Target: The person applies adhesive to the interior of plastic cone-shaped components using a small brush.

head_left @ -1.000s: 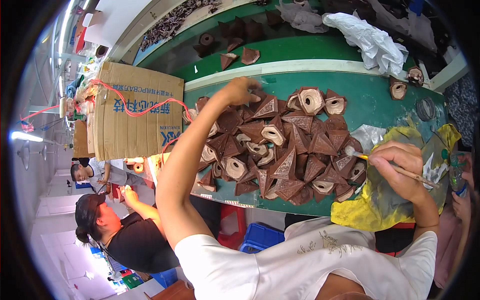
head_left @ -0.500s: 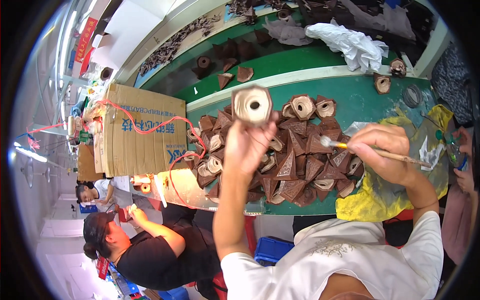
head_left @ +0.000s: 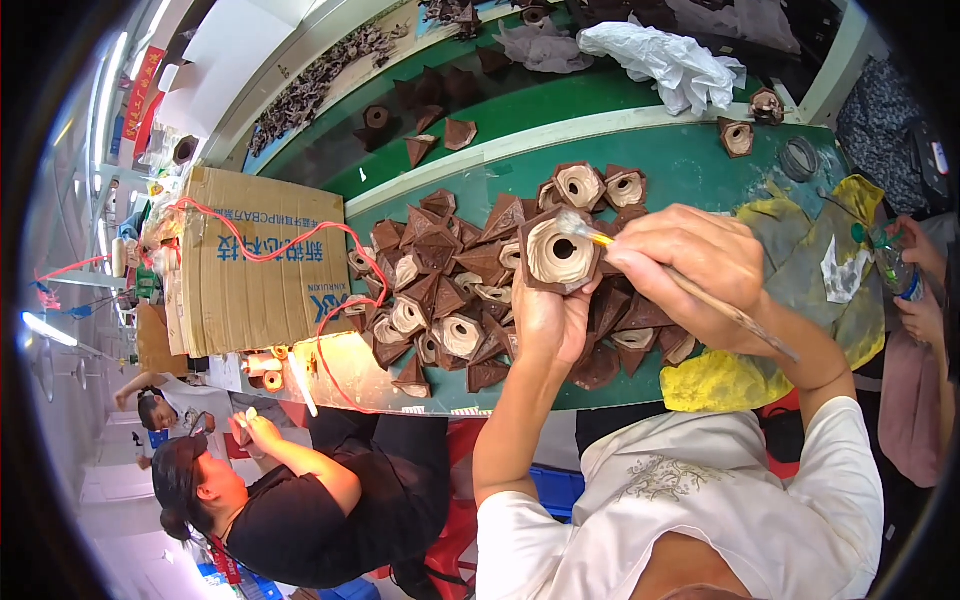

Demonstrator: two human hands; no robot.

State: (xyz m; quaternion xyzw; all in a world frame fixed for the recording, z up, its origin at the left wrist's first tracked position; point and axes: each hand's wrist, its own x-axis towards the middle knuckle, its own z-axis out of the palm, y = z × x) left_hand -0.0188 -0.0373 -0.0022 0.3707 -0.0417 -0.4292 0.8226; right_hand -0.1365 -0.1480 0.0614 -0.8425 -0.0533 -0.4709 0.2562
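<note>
My left hand [head_left: 547, 318] holds up a brown square piece [head_left: 558, 251] with a cream round face and a dark hole in its middle. My right hand [head_left: 688, 262] grips a thin wooden brush [head_left: 700, 293], and the brush tip touches the upper right edge of the piece. Below both hands lies a heap of several similar brown and cream pieces [head_left: 440, 290] on the green table [head_left: 690, 160].
A cardboard box [head_left: 255, 265] with red cord stands at the table's left end. A yellow stained cloth [head_left: 800, 290] and a white crumpled sheet [head_left: 665, 55] lie to the right and far side. A person in black [head_left: 300, 500] sits lower left; another person's hand [head_left: 915, 285] holds a bottle at right.
My left hand picked a piece from the heap and lifted it toward me. My right hand brought the brush from the yellow cloth over to the piece.
</note>
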